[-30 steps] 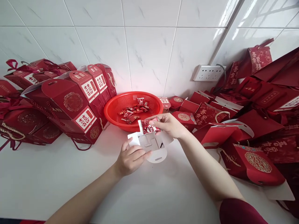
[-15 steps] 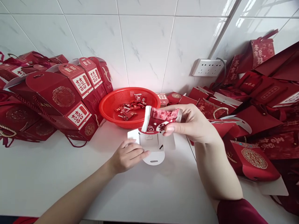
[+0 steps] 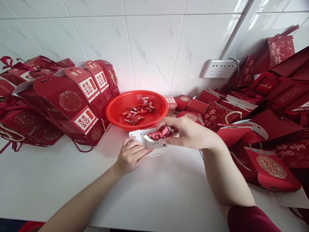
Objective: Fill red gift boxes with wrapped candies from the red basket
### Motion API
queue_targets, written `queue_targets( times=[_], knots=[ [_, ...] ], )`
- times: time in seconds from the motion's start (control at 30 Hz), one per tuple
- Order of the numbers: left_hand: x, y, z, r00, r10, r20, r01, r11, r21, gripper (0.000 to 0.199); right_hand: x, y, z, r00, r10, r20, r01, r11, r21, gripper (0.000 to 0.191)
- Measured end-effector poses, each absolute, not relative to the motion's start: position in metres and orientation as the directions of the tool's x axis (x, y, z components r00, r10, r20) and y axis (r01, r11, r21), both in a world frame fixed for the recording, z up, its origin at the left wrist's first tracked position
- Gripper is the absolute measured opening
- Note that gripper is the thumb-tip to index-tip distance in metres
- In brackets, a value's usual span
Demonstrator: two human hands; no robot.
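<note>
An open box with a white inside [image 3: 159, 150] stands on the white table, in front of a red plastic basket [image 3: 114, 120]. My left hand [image 3: 131, 155] is closed on the box's left side, its fingers along the near-left edge. Between the fingertips of my right hand [image 3: 184, 132] is a red wrapped packet [image 3: 158, 134], held over the box opening and partly in it. The packet and fingers hide some of the box's inside. Several small red wrapped sweets [image 3: 136, 114] lie in the basket.
Stacked red gift boxes [image 3: 70, 100] fill the left side. More red boxes and bags [image 3: 270, 166] are piled on the right, near my right forearm. A white power strip [image 3: 219, 68] is against the tiled wall [image 3: 154, 48].
My right hand has lowered the red packet from above the box to its opening. The box now appears tilted, with my left hand still on it.
</note>
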State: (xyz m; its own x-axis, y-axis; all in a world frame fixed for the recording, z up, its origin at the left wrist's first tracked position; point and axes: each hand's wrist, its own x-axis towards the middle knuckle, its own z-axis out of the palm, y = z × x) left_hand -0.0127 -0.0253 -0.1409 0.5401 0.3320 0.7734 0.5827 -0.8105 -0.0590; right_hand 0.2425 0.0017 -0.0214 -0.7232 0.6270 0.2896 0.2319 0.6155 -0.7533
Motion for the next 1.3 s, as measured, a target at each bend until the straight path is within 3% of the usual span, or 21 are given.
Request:
queue_targets(
  times=[0.07, 0.2, 0.33, 0.5, 0.57, 0.73, 0.83, 0.93, 1.1, 1.23, 1.3],
  knots=[
    [-0.014, -0.024, -0.142, 0.531, 0.343, 0.775, 0.585, -0.81, -0.043, 0.025, 0.237, 0.005, -0.027, -0.762, 0.611, 0.212, 0.354, 0.669, -0.654, 0.022],
    [-0.014, -0.025, -0.142, 0.549, 0.329, 0.769, 0.576, -0.815, -0.062, 0.026, 0.225, 0.013, -0.039, -0.749, 0.652, 0.116, 0.473, 0.65, -0.595, 0.017],
    [-0.014, -0.027, -0.141, 0.574, 0.295, 0.763, 0.571, -0.813, -0.115, 0.028, 0.225, 0.021, -0.048, -0.708, 0.693, 0.137, 0.515, 0.639, -0.571, 0.026],
    [-0.012, -0.031, -0.137, 0.593, 0.269, 0.759, 0.561, -0.814, -0.15, 0.021, 0.231, 0.022, -0.045, -0.636, 0.766, 0.098, 0.631, 0.588, -0.505, 0.012],
    [-0.01, -0.032, -0.136, 0.56, 0.337, 0.757, 0.568, -0.821, -0.054, 0.018, 0.231, 0.021, -0.043, -0.639, 0.765, 0.08, 0.639, 0.587, -0.497, 0.008],
    [-0.013, -0.027, -0.139, 0.28, 0.649, 0.708, 0.569, -0.706, 0.422, 0.01, 0.228, 0.018, -0.038, -0.754, 0.642, 0.138, 0.479, 0.682, -0.552, 0.01],
    [-0.016, -0.025, -0.14, 0.194, 0.715, 0.672, 0.542, -0.649, 0.534, 0.01, 0.23, 0.019, -0.035, -0.729, 0.646, 0.225, 0.432, 0.689, -0.581, 0.01],
    [-0.015, -0.028, -0.138, 0.252, 0.656, 0.712, 0.566, -0.696, 0.441, 0.006, 0.233, 0.021, -0.034, -0.658, 0.704, 0.267, 0.455, 0.655, -0.603, 0.013],
    [-0.007, -0.037, -0.139, 0.543, 0.42, 0.727, 0.529, -0.844, 0.092, 0.009, 0.234, 0.039, -0.043, -0.576, 0.743, 0.34, 0.414, 0.624, -0.662, 0.016],
    [-0.006, -0.04, -0.146, 0.58, 0.36, 0.73, 0.504, -0.864, 0.026, 0.014, 0.224, 0.071, -0.053, -0.513, 0.794, 0.327, 0.461, 0.576, -0.676, 0.014],
    [-0.008, -0.04, -0.149, 0.582, 0.348, 0.735, 0.5, -0.866, 0.014, 0.014, 0.213, 0.091, -0.054, -0.563, 0.796, 0.224, 0.526, 0.554, -0.646, 0.017]
  ],
)
